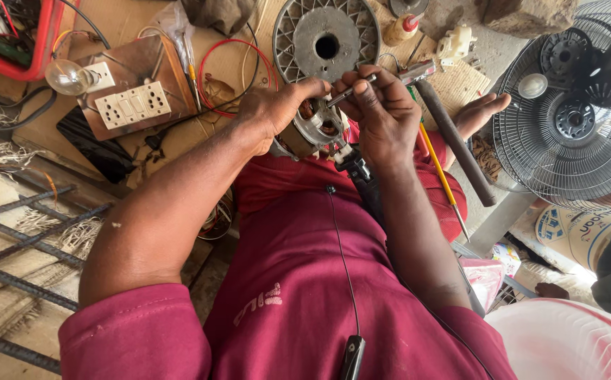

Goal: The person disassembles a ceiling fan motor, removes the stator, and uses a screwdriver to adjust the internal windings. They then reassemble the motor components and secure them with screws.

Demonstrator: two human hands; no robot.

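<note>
Left hand (277, 112) closed around small electric motor (317, 128), held over the lap. Right hand (383, 116) grips a thin metal tool (351, 90), tip on motor's top. Hammer (446, 127) just beside

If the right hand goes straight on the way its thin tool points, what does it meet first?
The right hand aims the thin tool down-left into the small motor held by the left hand. It would probably meet the motor's metal body first; depth is unclear.
</note>
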